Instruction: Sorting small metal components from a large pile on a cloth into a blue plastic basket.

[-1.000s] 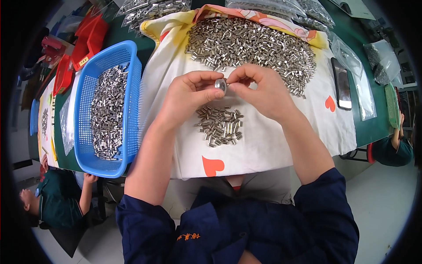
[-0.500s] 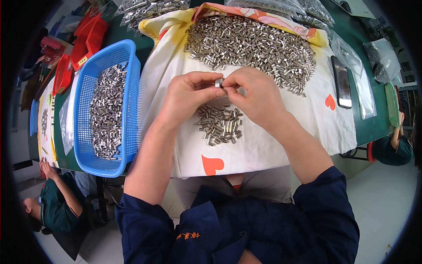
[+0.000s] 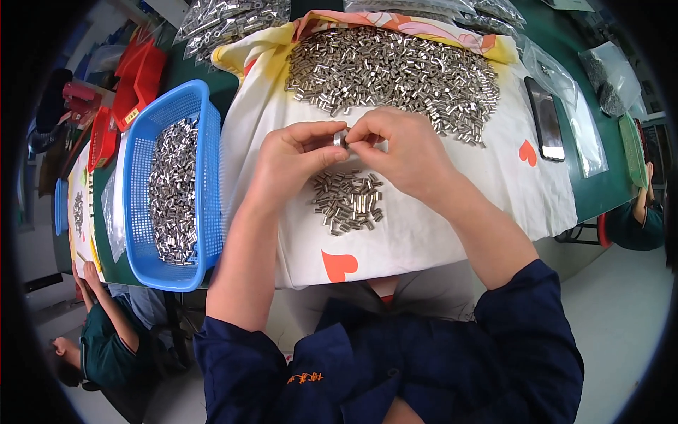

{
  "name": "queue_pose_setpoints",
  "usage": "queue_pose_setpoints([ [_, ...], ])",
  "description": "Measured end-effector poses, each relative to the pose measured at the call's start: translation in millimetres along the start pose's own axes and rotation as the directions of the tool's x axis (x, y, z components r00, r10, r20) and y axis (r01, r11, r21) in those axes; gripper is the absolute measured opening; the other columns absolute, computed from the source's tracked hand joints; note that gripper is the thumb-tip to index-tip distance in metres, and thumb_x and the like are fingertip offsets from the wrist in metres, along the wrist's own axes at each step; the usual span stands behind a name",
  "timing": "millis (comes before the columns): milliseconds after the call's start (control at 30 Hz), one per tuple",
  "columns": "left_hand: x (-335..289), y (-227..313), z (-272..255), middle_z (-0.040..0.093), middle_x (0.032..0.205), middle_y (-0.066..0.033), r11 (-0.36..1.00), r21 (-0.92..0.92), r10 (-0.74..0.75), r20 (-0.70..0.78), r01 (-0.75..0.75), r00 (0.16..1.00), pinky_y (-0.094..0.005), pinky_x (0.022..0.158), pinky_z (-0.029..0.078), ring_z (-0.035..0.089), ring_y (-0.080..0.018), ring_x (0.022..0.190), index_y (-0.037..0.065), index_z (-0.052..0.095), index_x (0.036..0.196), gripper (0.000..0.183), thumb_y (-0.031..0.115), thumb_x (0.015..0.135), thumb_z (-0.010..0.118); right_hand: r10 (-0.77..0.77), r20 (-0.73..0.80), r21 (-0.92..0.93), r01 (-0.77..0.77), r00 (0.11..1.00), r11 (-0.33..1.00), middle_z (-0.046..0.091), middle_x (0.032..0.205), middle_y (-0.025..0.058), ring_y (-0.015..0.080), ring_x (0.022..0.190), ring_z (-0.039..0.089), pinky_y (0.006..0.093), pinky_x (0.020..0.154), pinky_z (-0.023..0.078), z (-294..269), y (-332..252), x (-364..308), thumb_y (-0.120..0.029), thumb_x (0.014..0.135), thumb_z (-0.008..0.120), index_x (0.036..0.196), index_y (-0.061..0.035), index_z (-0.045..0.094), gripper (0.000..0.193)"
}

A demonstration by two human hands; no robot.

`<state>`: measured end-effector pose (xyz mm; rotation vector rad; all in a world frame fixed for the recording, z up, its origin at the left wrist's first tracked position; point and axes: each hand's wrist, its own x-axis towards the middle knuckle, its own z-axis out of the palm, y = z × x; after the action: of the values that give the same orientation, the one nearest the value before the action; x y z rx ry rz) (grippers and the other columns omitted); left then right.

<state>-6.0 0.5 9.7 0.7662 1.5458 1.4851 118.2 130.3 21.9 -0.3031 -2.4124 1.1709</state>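
Observation:
Over the white cloth (image 3: 424, 233), my left hand (image 3: 293, 159) pinches a small silvery metal piece, short and round (image 3: 339, 139), between thumb and index finger. At its right side, the closed fingertips of my right hand (image 3: 402, 148) meet it; whether they grip the same piece or a tiny dark one is too small to tell. Just below the hands lies a small heap of short metal cylinders (image 3: 346, 203). Beyond them a much larger heap of similar metal cylinders (image 3: 395, 74) spreads across the cloth.
A blue plastic basket (image 3: 210, 184) of metal cylinders stands at the left. Red bins (image 3: 139, 74) are farther left. A phone (image 3: 545, 120) and plastic bags (image 3: 611, 78) lie at the right. Bagged metal parts (image 3: 236, 25) sit behind. Co-workers (image 3: 116, 332) sit at both sides.
The whole view has shifted slightly. My hands remain together at the small metal piece, which appears turned a little. The co-worker's hands at the left have moved.

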Motion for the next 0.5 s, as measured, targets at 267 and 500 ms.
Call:
queue_pose_setpoints([
  [267, -1, -5, -2, 0.063, 0.088, -0.0057, 0.999, 0.034, 0.025, -0.001, -0.025, 1.0, -0.0205, 0.071, 0.047, 0.057, -0.0087, 0.078, -0.002, 0.058, 0.104, 0.032, 0.002, 0.073, 0.066, 0.059, 0.052, 0.05, -0.061, 0.997, 0.997, 0.058, 0.065, 0.008, 0.0211, 0.059, 0.057, 0.0304, 0.055, 0.045, -3, -1, 3, -0.01, 0.069, 0.061, 0.073, -0.0041, 0.059, 0.007],
  [500, 0, -2, -3, 0.063, 0.088, -0.0069, 0.999, -0.028, -0.039, 0.074, 0.041, 0.996, -0.0214, 0.071, 0.048, 0.059, -0.0099, 0.078, -0.003, 0.058, 0.103, 0.032, 0.001, 0.072, 0.067, 0.188, 0.198, 0.063, -0.204, 0.962, 0.977, 0.06, 0.07, 0.0026, 0.0078, 0.064, 0.054, 0.0216, 0.06, 0.044, -14, -1, 9, -0.007, 0.07, 0.064, 0.078, -0.0009, 0.06, 0.011],
])
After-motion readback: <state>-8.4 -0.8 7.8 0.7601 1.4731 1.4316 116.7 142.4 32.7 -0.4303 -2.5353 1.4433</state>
